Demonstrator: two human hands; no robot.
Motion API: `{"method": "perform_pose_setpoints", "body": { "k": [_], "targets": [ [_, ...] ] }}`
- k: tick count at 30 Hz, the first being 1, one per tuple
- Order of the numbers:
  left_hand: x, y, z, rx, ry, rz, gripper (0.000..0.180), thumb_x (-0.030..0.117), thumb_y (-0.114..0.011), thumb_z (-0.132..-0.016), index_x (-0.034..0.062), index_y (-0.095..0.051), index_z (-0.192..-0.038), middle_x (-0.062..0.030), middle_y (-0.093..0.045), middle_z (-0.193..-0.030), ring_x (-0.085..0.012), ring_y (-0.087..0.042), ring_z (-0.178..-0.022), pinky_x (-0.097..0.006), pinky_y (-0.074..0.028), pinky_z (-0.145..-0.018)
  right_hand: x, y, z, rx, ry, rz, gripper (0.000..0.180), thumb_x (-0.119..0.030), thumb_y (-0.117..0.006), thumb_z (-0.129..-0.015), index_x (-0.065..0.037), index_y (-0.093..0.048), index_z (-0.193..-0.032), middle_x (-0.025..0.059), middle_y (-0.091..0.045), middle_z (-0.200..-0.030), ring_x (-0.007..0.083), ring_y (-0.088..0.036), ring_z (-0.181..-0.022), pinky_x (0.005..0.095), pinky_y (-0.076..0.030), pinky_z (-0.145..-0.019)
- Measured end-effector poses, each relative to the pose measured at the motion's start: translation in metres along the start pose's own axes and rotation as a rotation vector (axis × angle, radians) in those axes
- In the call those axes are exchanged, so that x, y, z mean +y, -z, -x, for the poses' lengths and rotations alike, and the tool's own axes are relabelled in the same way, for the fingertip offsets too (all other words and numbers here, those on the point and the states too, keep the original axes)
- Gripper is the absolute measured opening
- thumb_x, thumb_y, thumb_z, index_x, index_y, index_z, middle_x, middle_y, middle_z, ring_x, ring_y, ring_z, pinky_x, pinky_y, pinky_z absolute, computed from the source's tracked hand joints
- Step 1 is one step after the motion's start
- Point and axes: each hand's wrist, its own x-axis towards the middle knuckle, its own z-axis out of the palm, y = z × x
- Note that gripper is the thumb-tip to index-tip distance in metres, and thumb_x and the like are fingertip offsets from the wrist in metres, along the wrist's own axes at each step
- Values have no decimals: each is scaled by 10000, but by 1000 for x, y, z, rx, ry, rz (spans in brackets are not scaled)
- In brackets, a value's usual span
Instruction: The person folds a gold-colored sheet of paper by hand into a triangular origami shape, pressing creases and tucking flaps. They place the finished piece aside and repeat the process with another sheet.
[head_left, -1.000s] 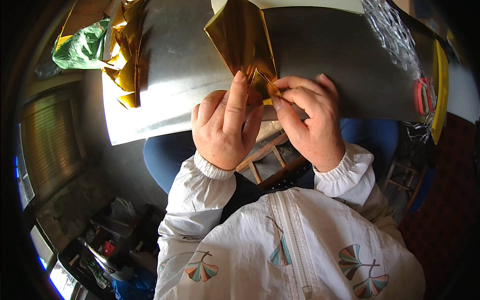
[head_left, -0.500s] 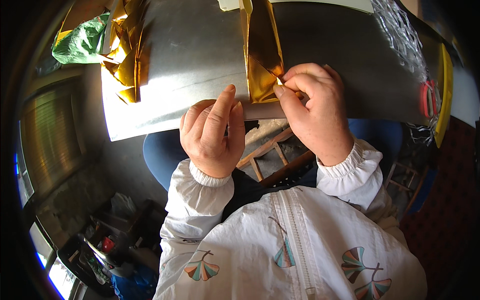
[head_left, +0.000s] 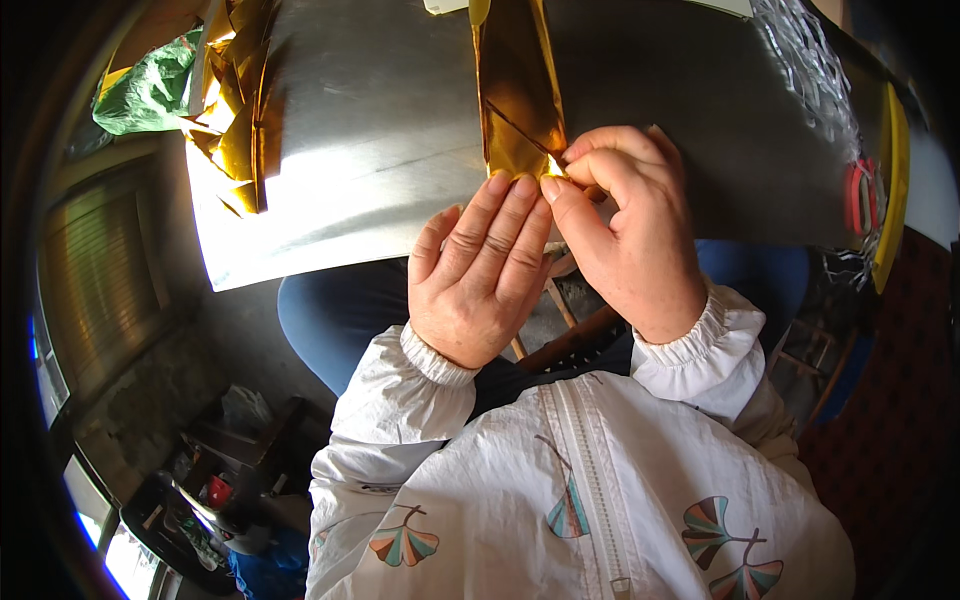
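Observation:
A long folded strip of gold foil paper [head_left: 515, 95] lies on the shiny metal sheet [head_left: 370, 130] in front of me. My right hand [head_left: 630, 235] pinches the strip's near end between thumb and forefinger. My left hand [head_left: 480, 275] lies beside it, its fingertips touching the same near end of the foil. The very tip of the strip is hidden under my fingers.
A heap of folded gold foil pieces [head_left: 235, 100] sits at the sheet's left, next to a green plastic bag [head_left: 145, 90]. Clear crinkled plastic [head_left: 810, 60], red-handled scissors [head_left: 862, 195] and a yellow rim [head_left: 892, 190] are at the right. A wooden stool frame [head_left: 560, 330] shows below my hands.
My left hand has come back up from the sheet's edge to the foil's near end. The strip has turned more upright and narrower. The right hand has kept its pinch.

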Motion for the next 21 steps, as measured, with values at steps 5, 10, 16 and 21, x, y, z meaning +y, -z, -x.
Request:
{"method": "perform_pose_setpoints", "body": {
  "k": [5,10,16,21],
  "targets": [
    [-1,-2,3,-18,0,-64,412,241,-672,-855,128,-650,-1251,-39,-610,-1349,-189,-553,-1278,-381,-398,-1016,10,12,3,-89,32,-50,184,12,-714,-755,8,-629,-918,132,-607,-1089,250,-620,-964,312,-523,-779],
    [-1,-5,3,-28,13,-84,454,242,-688,-837,145,-636,-1278,-21,-598,-1368,-185,-532,-1302,-390,-363,-1049,13,25,1,-185,66,-42,328,-2,-727,-736,-7,-614,-1045,134,-587,-1139,274,-597,-1049,340,-499,-876],
    [-3,-3,3,-44,9,-54,454,226,-685,-842,149,-633,-1287,-22,-581,-1390,-185,-517,-1318,-388,-352,-1058,16,27,-9,-162,169,-18,326,-45,-781,-656,-36,-655,-957,86,-639,-1043,284,-626,-936,394,-454,-897],
    [-10,-2,2,29,27,111,399,158,-728,-826,121,-674,-1219,-49,-636,-1315,-204,-540,-1299,-372,-350,-1056,13,14,-9,-107,73,-79,215,-63,-786,-667,-36,-669,-845,80,-654,-985,270,-636,-887,400,-445,-896]
  ]
}}
